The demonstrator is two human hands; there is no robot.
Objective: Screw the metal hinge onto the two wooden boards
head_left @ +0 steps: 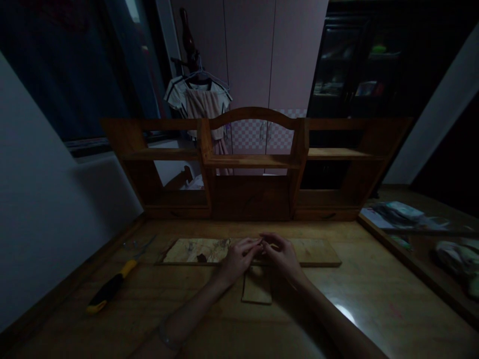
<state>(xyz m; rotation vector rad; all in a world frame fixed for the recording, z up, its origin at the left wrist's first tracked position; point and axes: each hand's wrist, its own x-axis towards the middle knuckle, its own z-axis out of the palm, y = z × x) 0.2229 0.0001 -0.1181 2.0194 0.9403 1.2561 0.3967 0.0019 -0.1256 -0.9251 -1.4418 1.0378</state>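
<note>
Over the middle of a long wooden board (pixel 314 252), my left hand (pixel 241 254) and my right hand (pixel 279 252) meet at the fingertips. Both are pinched closed around something too small and dark to make out. The board lies flat across the desk; its left half has a pale, stained and peeling surface with a dark spot. Just below my hands, a small square piece of wood (pixel 257 289) lies on the desk, its top end partly in shadow near the board.
A yellow and black tool handle (pixel 112 286) lies at the left, with small shiny bits (pixel 130 244) beyond it. A wooden shelf unit (pixel 252 162) stands along the desk's back. Bags and cloth (pixel 404 214) lie on a surface to the right.
</note>
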